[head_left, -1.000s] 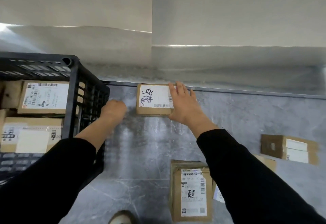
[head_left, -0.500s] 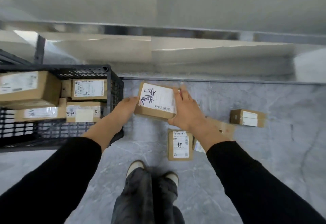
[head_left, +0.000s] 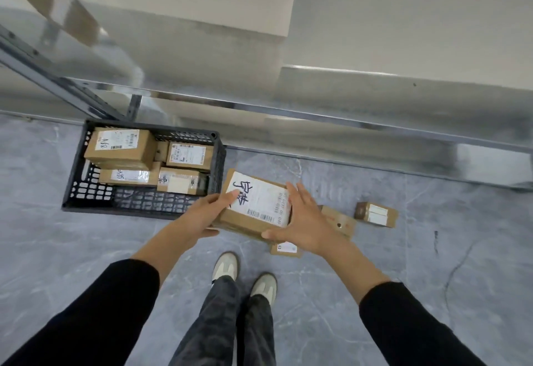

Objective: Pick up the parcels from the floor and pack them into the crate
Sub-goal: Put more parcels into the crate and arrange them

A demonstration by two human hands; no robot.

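Both hands hold a flat brown parcel [head_left: 261, 199] with a white label and black handwriting, lifted off the floor just right of the crate. My left hand [head_left: 203, 217] grips its left edge, thumb on the label. My right hand [head_left: 302, 221] clasps its right edge. The black plastic crate [head_left: 138, 201] stands on the floor at left and holds several brown parcels [head_left: 121, 149]. On the floor to the right lie a small parcel [head_left: 376, 214], another parcel [head_left: 339, 220] half hidden by my right hand, and a third parcel [head_left: 284, 248] under my right wrist.
A metal shelf rail [head_left: 317, 114] and reflective panels run along the far side behind the crate. My two shoes [head_left: 245, 274] stand on the grey marbled floor [head_left: 432, 264] below the held parcel.
The handwritten parcel has gone from lying on the floor under my right hand to being held up by both hands. I have risen to standing, so crate and floor look farther away.
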